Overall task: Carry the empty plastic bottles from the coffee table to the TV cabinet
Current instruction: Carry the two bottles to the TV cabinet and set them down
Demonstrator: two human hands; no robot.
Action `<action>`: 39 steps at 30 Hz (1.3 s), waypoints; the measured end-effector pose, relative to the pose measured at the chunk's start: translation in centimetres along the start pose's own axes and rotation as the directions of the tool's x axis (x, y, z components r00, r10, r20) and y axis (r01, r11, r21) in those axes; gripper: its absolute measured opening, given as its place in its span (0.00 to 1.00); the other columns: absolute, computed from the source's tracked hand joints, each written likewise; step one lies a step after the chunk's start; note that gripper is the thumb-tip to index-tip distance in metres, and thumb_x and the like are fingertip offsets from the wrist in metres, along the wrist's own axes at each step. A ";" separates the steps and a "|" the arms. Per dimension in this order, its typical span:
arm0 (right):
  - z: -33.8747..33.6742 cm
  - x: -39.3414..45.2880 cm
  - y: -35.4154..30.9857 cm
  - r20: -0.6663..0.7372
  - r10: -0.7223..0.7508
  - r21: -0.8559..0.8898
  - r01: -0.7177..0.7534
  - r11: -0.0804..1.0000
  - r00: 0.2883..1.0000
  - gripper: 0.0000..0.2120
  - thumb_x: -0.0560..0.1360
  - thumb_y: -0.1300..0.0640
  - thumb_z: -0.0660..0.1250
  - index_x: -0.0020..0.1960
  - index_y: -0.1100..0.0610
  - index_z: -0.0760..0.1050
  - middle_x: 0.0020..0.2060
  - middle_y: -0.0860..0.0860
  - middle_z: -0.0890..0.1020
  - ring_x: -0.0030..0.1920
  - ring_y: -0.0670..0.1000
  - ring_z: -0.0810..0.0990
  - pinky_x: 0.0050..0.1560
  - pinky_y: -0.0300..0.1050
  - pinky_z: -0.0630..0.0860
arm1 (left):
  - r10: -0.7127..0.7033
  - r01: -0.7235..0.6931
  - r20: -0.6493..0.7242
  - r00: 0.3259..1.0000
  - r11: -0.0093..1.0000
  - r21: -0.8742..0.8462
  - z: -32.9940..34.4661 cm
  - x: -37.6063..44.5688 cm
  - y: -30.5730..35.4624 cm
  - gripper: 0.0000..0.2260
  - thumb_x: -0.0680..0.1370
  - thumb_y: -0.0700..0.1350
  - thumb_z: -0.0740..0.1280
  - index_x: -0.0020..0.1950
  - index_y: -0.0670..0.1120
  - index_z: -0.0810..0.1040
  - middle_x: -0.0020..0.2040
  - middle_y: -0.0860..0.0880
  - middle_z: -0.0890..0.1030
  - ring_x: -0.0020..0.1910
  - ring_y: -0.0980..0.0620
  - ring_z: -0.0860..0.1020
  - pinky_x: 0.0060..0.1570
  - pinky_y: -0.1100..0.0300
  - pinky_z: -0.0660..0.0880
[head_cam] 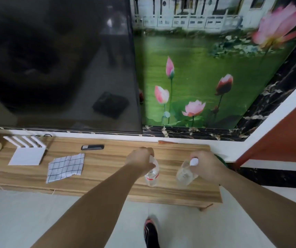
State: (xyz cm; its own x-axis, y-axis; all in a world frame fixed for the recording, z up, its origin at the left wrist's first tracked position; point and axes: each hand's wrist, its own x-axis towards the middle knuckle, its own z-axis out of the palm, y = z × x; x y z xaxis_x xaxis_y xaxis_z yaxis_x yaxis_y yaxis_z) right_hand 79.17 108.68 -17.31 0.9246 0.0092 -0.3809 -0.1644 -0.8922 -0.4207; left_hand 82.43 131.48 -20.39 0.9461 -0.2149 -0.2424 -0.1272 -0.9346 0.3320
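Bottle 1: clear plastic bottle with red label [152, 176], upright on the wooden TV cabinet [107, 176].
Bottle 2: clear plastic bottle with white cap [185, 173], upright just beside it.

head view, downward over cabinet [107, 178]

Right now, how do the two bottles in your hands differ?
The left bottle wears a red-and-white label; the right bottle looks bare. The right bottle's white cap shows above the right hand; the left hand covers the left bottle's top. Both are clear plastic, look empty, and are gripped near the neck over the wooden cabinet.
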 end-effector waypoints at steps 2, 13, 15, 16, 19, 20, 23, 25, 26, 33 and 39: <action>-0.6 2.6 1.1 0.007 0.015 -0.011 -0.015 1.000 1.000 0.05 0.70 0.62 0.68 0.38 0.52 0.75 0.43 0.51 0.78 0.42 0.52 0.76 0.35 0.42 0.71 | 0.014 -0.014 0.016 1.000 1.000 -0.015 0.9 3.0 0.3 0.14 0.72 0.50 0.72 0.56 0.51 0.77 0.55 0.48 0.80 0.52 0.46 0.77 0.43 0.58 0.70; -1.7 13.0 7.9 0.007 0.097 -0.048 -0.097 0.994 0.995 0.09 0.68 0.60 0.69 0.43 0.47 0.73 0.40 0.43 0.73 0.44 0.46 0.74 0.40 0.34 0.67 | 0.022 -0.008 0.078 0.997 0.984 -0.177 6.8 15.1 3.7 0.14 0.72 0.49 0.71 0.56 0.50 0.77 0.55 0.47 0.78 0.54 0.45 0.77 0.49 0.57 0.72; -1.9 15.0 9.2 0.011 0.100 -0.069 -0.099 0.993 0.995 0.10 0.67 0.58 0.69 0.38 0.46 0.70 0.38 0.44 0.72 0.43 0.48 0.73 0.43 0.38 0.68 | -0.003 0.025 0.099 0.995 0.975 -0.223 7.5 17.0 4.3 0.14 0.71 0.48 0.71 0.55 0.51 0.76 0.54 0.48 0.77 0.54 0.46 0.76 0.48 0.59 0.69; -2.0 15.9 9.8 0.010 0.111 -0.071 -0.110 0.991 0.994 0.10 0.67 0.58 0.69 0.37 0.46 0.69 0.38 0.45 0.72 0.43 0.49 0.74 0.44 0.40 0.68 | -0.009 0.036 0.111 0.994 0.970 -0.239 7.8 17.9 4.6 0.13 0.71 0.48 0.71 0.55 0.51 0.76 0.54 0.48 0.77 0.54 0.46 0.75 0.47 0.59 0.68; -1.7 18.8 12.0 -0.014 0.115 -0.070 -0.116 0.991 0.993 0.07 0.68 0.56 0.71 0.43 0.49 0.74 0.42 0.47 0.74 0.45 0.50 0.75 0.47 0.41 0.69 | -0.028 0.058 0.119 0.992 0.965 -0.257 9.2 20.5 5.6 0.13 0.70 0.47 0.72 0.53 0.50 0.77 0.53 0.48 0.78 0.53 0.47 0.76 0.45 0.59 0.67; -1.5 19.8 12.8 -0.021 0.114 -0.060 -0.115 0.992 0.993 0.08 0.68 0.56 0.71 0.47 0.51 0.76 0.43 0.47 0.74 0.46 0.49 0.74 0.48 0.41 0.69 | -0.038 0.068 0.116 0.993 0.962 -0.263 9.7 21.4 6.0 0.13 0.70 0.46 0.72 0.53 0.50 0.77 0.53 0.48 0.79 0.53 0.46 0.76 0.46 0.59 0.68; -0.9 22.7 15.1 -0.017 0.106 -0.043 -0.107 0.993 0.994 0.12 0.69 0.59 0.71 0.53 0.55 0.77 0.49 0.50 0.75 0.47 0.50 0.73 0.50 0.41 0.70 | -0.051 0.078 0.108 0.993 0.961 -0.263 11.2 23.7 7.0 0.14 0.70 0.45 0.72 0.55 0.49 0.78 0.55 0.48 0.79 0.55 0.47 0.75 0.52 0.58 0.70; -0.4 24.3 16.3 0.028 0.087 -0.071 -0.084 0.994 0.996 0.13 0.70 0.59 0.70 0.54 0.55 0.76 0.52 0.53 0.76 0.50 0.51 0.75 0.52 0.42 0.71 | -0.065 0.091 0.110 0.992 0.963 -0.255 12.3 24.8 7.7 0.14 0.71 0.46 0.71 0.56 0.48 0.78 0.55 0.48 0.79 0.55 0.47 0.75 0.51 0.59 0.69; -0.3 25.0 16.7 0.041 0.079 -0.081 -0.075 0.994 0.996 0.13 0.70 0.59 0.69 0.55 0.55 0.75 0.53 0.53 0.76 0.51 0.51 0.75 0.53 0.42 0.71 | -0.072 0.097 0.105 0.992 0.962 -0.254 12.7 25.2 7.8 0.14 0.71 0.46 0.72 0.56 0.49 0.78 0.54 0.48 0.79 0.55 0.48 0.75 0.51 0.59 0.69; 1.2 30.0 20.3 0.059 0.049 -0.069 -0.045 0.997 0.997 0.17 0.71 0.58 0.69 0.59 0.55 0.75 0.57 0.53 0.77 0.56 0.54 0.76 0.51 0.44 0.69 | -0.107 0.133 0.117 0.987 0.962 -0.238 16.6 29.6 9.7 0.14 0.71 0.46 0.73 0.56 0.48 0.78 0.56 0.48 0.79 0.56 0.47 0.76 0.54 0.58 0.72; 3.4 32.5 22.7 0.070 0.065 -0.077 -0.060 0.995 0.995 0.16 0.72 0.58 0.69 0.59 0.55 0.74 0.58 0.55 0.77 0.57 0.56 0.77 0.50 0.45 0.71 | -0.081 0.108 0.137 0.987 0.973 -0.206 20.1 32.2 10.7 0.16 0.71 0.41 0.71 0.58 0.48 0.77 0.58 0.47 0.79 0.57 0.47 0.75 0.53 0.59 0.70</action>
State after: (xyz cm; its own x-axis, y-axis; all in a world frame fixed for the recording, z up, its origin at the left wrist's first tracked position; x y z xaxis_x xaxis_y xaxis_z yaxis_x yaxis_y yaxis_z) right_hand 104.30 90.28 -42.03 0.8855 -0.0175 -0.4643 -0.1926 -0.9232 -0.3325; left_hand 105.56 108.88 -42.93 0.9033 -0.1756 -0.3913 0.0401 -0.8738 0.4847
